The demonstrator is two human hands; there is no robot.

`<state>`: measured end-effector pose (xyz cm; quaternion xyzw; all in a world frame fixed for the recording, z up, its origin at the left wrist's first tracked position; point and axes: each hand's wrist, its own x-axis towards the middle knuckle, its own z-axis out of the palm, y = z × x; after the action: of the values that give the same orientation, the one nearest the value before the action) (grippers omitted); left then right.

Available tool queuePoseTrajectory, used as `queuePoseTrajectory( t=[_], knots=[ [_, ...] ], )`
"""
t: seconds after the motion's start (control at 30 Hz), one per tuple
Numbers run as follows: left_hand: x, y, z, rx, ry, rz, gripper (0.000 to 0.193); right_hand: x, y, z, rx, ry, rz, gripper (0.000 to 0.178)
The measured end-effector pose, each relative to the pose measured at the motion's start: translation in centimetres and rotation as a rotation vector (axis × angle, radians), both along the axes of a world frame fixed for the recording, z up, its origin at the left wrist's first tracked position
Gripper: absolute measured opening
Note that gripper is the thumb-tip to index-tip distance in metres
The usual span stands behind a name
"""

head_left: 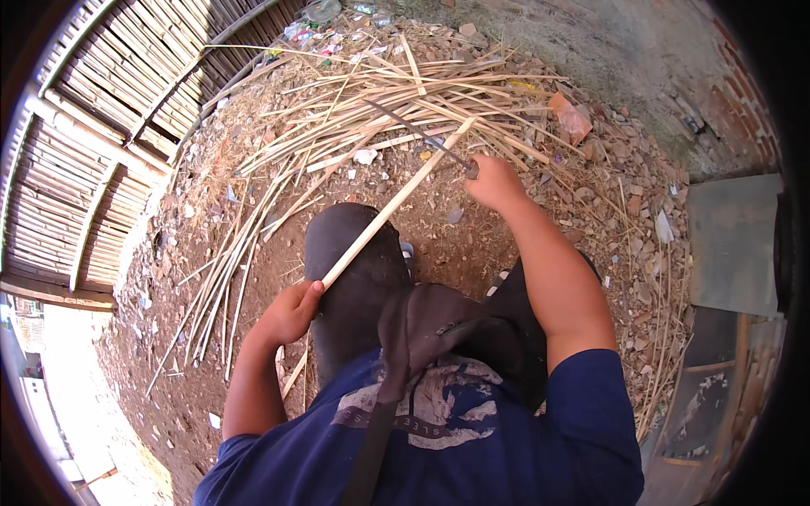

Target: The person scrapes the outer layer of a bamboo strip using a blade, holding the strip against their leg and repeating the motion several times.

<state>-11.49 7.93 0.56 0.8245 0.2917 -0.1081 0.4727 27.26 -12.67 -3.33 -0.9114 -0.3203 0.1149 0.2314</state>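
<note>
My left hand (293, 314) is closed around the near end of a pale bamboo strip (396, 203), beside my left knee. The strip slants up and to the right across that knee, its far end lifted off the ground. My right hand (496, 183) grips the handle of a long, thin-bladed knife (419, 133). Its dark blade points up and left and crosses the strip near the far end; whether the edge touches it I cannot tell. Beyond the blade, a heap of split bamboo strips (337, 126) lies loosely on the ground.
More thin strips (229, 278) fan out at the left. A slatted bamboo wall (101, 126) stands at the far left, a rough masonry wall (641, 67) at the far right. Stones and scraps litter the soil, with an orange plastic piece (570, 119) by the heap. A grey panel (734, 244) stands right.
</note>
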Motion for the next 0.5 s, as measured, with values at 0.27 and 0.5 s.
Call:
queuePoseTrajectory(
  t=[0.27, 0.5],
  knots=[
    [0.6, 0.0, 0.6, 0.169, 0.071, -0.185, 0.055, -1.1, 0.6, -0.9, 0.096, 0.159, 0.15, 0.048],
    [0.0, -1.0, 1.1, 0.19, -0.024, -0.074, 0.051, -3.2, 0.8, 1.3, 0.036, 0.008, 0.189, 0.043]
  ],
)
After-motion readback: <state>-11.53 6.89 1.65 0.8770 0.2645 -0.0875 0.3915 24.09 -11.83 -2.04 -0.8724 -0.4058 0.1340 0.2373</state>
